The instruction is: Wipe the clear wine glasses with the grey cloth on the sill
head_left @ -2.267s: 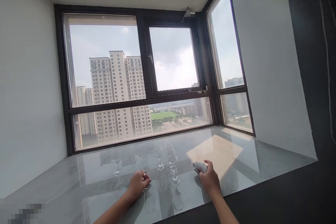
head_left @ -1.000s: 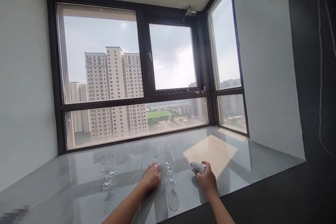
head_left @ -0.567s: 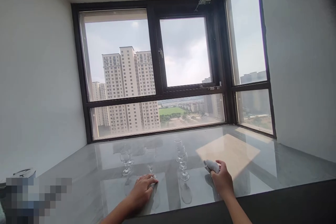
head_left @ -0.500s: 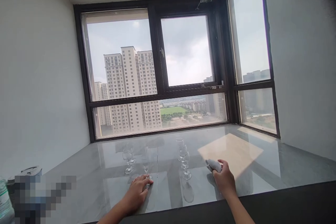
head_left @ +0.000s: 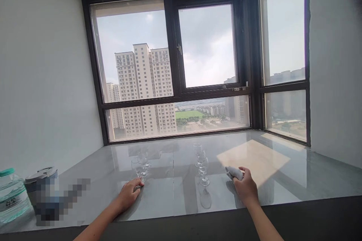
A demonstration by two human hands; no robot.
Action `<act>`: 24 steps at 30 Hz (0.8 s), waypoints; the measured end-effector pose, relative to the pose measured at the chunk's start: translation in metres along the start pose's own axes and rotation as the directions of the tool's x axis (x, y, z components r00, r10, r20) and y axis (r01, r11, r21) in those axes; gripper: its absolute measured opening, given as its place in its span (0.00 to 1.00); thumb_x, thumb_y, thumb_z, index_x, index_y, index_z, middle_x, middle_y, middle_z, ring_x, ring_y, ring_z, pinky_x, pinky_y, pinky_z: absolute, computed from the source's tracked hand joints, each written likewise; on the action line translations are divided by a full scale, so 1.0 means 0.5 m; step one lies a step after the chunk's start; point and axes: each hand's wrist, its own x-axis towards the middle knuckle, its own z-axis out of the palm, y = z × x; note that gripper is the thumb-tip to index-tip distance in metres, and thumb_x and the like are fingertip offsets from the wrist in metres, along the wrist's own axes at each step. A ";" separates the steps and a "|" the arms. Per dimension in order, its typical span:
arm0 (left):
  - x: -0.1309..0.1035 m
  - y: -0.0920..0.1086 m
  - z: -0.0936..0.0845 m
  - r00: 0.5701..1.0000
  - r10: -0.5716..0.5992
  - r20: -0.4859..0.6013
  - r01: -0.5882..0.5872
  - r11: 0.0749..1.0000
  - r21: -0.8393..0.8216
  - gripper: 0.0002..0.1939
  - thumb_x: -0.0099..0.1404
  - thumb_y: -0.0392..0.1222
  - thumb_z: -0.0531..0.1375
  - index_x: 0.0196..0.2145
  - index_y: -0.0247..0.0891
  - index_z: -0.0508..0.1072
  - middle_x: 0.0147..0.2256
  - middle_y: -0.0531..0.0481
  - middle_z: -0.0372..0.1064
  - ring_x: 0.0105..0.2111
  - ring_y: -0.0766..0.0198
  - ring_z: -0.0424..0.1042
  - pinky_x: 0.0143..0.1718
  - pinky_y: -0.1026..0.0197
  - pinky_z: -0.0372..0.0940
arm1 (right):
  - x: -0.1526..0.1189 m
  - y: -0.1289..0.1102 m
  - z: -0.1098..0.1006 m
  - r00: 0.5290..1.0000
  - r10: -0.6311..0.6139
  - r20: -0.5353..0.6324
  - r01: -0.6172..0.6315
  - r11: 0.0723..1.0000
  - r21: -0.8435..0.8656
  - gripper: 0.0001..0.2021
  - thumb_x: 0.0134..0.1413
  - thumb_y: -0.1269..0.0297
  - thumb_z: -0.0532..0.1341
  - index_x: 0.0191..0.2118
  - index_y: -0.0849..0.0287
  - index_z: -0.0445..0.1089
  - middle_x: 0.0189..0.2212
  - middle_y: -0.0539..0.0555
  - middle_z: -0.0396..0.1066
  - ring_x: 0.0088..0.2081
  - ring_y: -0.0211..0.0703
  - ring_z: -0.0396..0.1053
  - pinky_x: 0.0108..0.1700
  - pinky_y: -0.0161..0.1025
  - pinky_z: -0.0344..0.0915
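My left hand (head_left: 130, 194) rests low on the grey glossy sill (head_left: 158, 199), its fingers closed on the base of a clear stemmed glass (head_left: 136, 167). Right behind that glass stand other stemmed glasses (head_left: 143, 159). Farther right, several clear glasses form a row running away from me, the nearest one (head_left: 204, 173) upright on its foot. My right hand (head_left: 246, 186) is closed round a bunched whitish cloth (head_left: 234, 173), just above the sill to the right of the row.
At the far left are a water bottle (head_left: 13, 196) with a green cap and a dark round container (head_left: 42, 177), partly pixelated. Dark-framed windows (head_left: 175, 99) rise behind the sill, whose front edge runs below my hands. Sunlight falls on the back right.
My left hand has moved left with its glass, now close to the left glasses. My right hand still holds the cloth. The view has shifted, showing more of the bottle.
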 end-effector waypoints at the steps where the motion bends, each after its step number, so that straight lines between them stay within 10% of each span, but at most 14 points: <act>1: 0.002 -0.001 0.000 1.000 0.012 -0.006 -0.012 1.000 0.001 0.15 0.60 0.36 0.52 0.43 0.44 0.73 0.63 0.49 0.62 0.65 0.59 0.56 0.64 0.54 0.50 | 0.000 0.000 0.000 1.000 0.000 0.000 0.000 1.000 -0.001 0.23 0.52 0.64 0.55 0.55 0.58 0.59 0.44 0.60 0.74 0.40 0.52 0.74 0.36 0.39 0.63; 24: -0.012 0.002 0.002 0.998 -0.041 0.038 0.039 0.997 0.067 0.24 0.66 0.47 0.51 0.58 0.47 0.69 0.66 0.45 0.57 0.67 0.51 0.52 0.65 0.46 0.48 | 0.000 -0.002 0.001 1.000 -0.014 -0.007 0.014 0.999 0.030 0.24 0.50 0.65 0.55 0.55 0.58 0.60 0.43 0.59 0.74 0.39 0.51 0.73 0.37 0.39 0.64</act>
